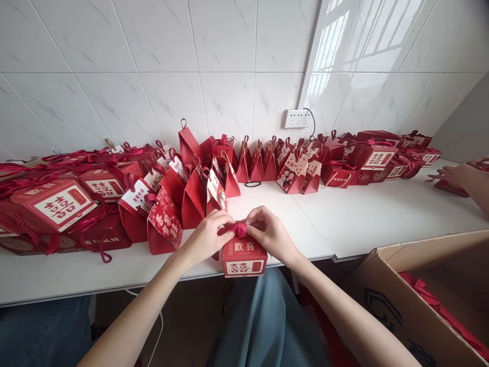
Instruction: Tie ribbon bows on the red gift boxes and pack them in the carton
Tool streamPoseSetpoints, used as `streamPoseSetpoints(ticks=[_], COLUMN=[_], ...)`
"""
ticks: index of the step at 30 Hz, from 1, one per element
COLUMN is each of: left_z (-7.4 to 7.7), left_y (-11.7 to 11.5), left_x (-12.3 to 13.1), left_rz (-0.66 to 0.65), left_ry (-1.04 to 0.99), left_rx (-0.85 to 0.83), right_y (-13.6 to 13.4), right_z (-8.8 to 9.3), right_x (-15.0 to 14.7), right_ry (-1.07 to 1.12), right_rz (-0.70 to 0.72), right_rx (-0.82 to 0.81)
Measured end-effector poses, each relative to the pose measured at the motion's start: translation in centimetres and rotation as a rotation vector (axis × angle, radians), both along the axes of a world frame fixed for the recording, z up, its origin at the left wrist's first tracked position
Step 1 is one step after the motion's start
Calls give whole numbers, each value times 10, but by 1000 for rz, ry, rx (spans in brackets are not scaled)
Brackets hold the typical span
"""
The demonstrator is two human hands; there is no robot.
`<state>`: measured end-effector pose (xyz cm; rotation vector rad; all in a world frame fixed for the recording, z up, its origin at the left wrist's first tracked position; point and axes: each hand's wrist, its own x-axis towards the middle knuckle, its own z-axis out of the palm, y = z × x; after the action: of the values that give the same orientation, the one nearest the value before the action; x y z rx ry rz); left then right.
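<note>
fingertips of our left hand (210, 232) and our right hand (273, 232) meet the red ribbon bow (240, 230) near the middle of the frame, just below center. on each side we have thumb and forefinger pinched on the ribbon, the left from the bow's left side, the right from its right, so the knot sits between them. directly below the fingertips is the red box (245, 250) that the bow tops, its pale label facing us at the bottom; we cannot tell whether the table edge bears its weight. beyond our left hand, red peaked cartons (196, 196) stand close together on the white table (275, 209). a black ring (252, 184) lies above our hands, near the center. stacked red gift boxes (64, 206) fill the left of the frame, and more boxes (376, 158) stand at the upper right. lower right, we see an uncovered cardboard carton (382, 300) with red ribbon (439, 306) inside. at the right edge, another person's hand (460, 178) is just beside a small red box (451, 188).
</note>
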<state>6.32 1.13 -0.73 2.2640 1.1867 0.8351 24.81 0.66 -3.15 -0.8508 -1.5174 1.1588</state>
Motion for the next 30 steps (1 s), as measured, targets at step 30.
streamPoseSetpoints(ticks=[30], left_z=[-7], left_y=[-10], left_x=[18], left_rz=[34], left_ry=[-409], left_rx=[-373], right_y=[-26], right_z=[8], right_x=[19], right_ry=[-690], right_rz=[-247], right_rx=[722])
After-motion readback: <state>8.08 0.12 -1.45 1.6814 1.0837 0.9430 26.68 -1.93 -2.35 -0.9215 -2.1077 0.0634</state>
